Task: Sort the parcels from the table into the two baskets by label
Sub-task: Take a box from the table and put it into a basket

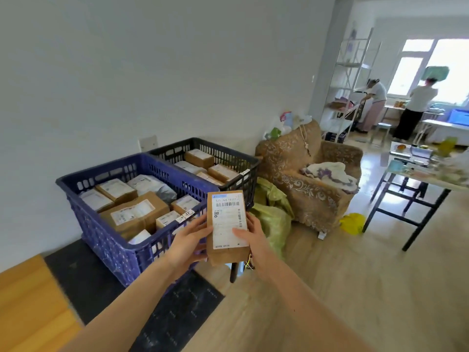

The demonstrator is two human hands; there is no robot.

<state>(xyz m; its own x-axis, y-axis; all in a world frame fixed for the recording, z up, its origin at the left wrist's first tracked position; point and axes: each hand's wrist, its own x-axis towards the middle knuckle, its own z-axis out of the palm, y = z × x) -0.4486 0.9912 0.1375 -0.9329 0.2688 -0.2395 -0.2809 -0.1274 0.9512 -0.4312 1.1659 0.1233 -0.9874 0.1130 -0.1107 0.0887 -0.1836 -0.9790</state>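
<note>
I hold a brown cardboard parcel (226, 226) upright in front of me, its white barcode label facing me. My left hand (189, 243) grips its left edge and my right hand (253, 243) grips its right edge, thumb lying on the label. Just behind and to the left stands a blue basket (111, 246) with several labelled parcels and a small handwritten tag on its rim. A black basket (243, 166) sits behind it against the wall and holds several brown parcels.
The baskets rest on a dark surface (83, 275) beside an orange tabletop (28, 306). A patterned brown armchair (312, 179), green bags (272, 214) and a yellow bag stand right of the baskets. A cluttered table (416, 174) is at right. Two people work by the far window.
</note>
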